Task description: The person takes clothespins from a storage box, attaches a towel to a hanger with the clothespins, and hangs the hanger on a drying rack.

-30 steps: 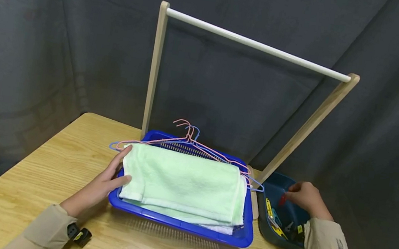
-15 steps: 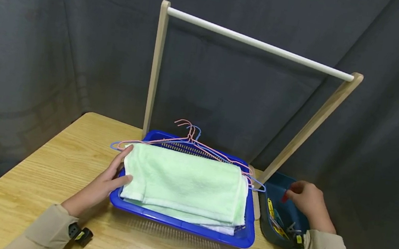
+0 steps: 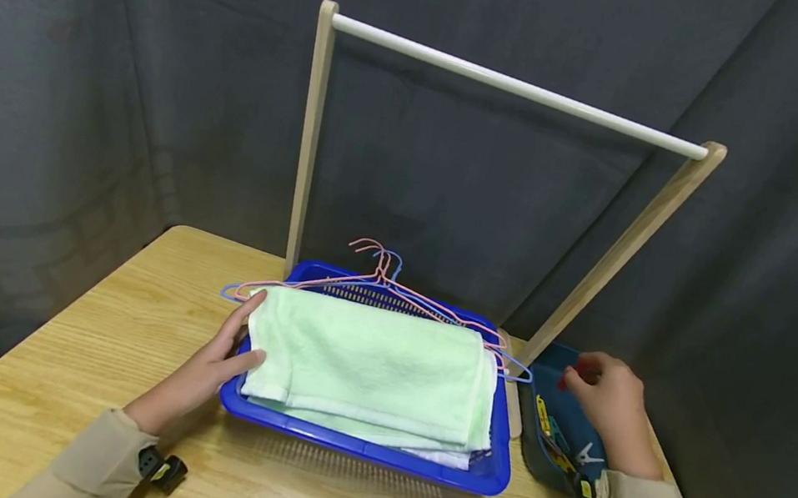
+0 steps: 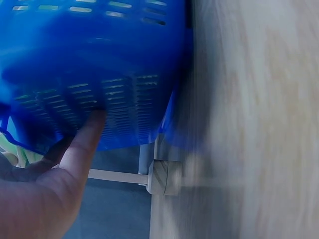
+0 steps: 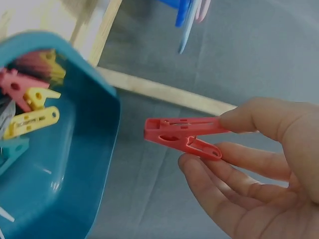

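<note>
In the right wrist view a red clothespin (image 5: 182,134) is pinched between the thumb and fingertips of my right hand (image 5: 264,159). From the head, that right hand (image 3: 613,403) shows over the dark teal bin (image 3: 539,463), the red pin poking out of its fingers. My left hand (image 3: 205,371) lies at the left end of a blue basket (image 3: 357,450), its fingers fairly straight beside a folded pale green towel (image 3: 369,363). One straight finger (image 4: 82,149) of it touches the basket's slotted side in the left wrist view.
Pink and blue hangers (image 3: 383,276) lie across the basket's back, their ends jutting out both sides. A rack with a white bar (image 3: 519,86) and wooden posts stands behind. Yellow clothespins (image 5: 32,122) and other pegs sit in the bin.
My right hand has lifted slightly with the red clothespin, up and away from the pegs in the bin. The left hand, towel and basket have hardly moved.
</note>
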Motion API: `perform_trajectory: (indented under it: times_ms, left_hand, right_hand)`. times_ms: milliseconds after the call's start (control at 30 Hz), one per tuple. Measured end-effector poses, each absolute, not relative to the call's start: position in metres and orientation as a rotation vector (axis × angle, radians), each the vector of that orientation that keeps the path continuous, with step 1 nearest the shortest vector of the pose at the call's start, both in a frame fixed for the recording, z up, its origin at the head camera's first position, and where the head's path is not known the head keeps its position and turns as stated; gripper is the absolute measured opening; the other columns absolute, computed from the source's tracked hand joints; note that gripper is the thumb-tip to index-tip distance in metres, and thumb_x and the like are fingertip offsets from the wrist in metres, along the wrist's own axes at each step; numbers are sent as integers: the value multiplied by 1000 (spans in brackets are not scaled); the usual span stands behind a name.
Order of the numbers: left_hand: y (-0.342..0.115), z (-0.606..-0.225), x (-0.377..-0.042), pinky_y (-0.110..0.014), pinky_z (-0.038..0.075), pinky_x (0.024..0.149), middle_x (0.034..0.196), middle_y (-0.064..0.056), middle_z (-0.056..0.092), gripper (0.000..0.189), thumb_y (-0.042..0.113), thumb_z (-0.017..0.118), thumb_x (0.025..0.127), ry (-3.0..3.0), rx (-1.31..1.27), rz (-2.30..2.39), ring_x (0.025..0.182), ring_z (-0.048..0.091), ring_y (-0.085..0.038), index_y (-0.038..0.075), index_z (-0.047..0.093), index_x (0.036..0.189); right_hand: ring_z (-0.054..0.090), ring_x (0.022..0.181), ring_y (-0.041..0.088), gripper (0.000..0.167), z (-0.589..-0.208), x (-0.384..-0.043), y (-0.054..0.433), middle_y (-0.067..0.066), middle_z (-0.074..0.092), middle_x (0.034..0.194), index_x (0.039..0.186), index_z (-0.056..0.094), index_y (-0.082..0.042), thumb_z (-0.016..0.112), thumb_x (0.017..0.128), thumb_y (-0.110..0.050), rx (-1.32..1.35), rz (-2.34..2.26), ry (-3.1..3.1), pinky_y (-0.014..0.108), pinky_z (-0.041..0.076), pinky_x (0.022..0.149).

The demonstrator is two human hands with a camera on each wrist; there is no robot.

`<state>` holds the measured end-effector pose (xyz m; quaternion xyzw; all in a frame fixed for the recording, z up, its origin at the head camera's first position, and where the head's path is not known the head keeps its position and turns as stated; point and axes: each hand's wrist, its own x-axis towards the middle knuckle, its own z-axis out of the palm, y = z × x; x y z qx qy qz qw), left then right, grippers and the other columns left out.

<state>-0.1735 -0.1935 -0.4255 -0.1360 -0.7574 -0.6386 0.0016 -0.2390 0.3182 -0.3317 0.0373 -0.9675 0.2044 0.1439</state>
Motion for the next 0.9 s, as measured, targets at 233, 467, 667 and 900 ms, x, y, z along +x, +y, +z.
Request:
perform_trajectory:
  times_ms: [233,467,667,900]
  left_hand:
    - [-193,-425,-173,-69,8,115,167,-22,4,74,18,53,106,-2410,-415,-1939,149,11,-49,30,7,164]
    - [-196,-417,-170,-62,40,104,154,-24,38,73,28,56,106,-2585,-404,-1576,133,46,-41,30,11,163]
    - [-202,-400,-171,-49,53,87,124,-17,61,75,39,59,104,-2786,-420,-1214,106,61,-29,22,16,162]
    - [-205,-368,-169,-36,49,62,93,1,67,64,39,62,101,-2920,-443,-705,76,61,-13,13,39,154]
  right_hand:
    - [66,88,45,37,-332,-234,307,33,65,102,116,63,16,71,95,-13,117,597,-2765,54,57,72]
    - [65,91,45,37,-330,-230,296,30,63,103,116,64,14,72,95,-14,119,578,-2751,54,57,74]
    - [65,91,45,35,-327,-227,290,31,63,104,116,65,12,72,94,-14,113,580,-2716,55,57,75]
    - [67,93,46,36,-326,-224,283,32,61,108,118,65,12,71,94,-14,132,633,-2689,55,57,76]
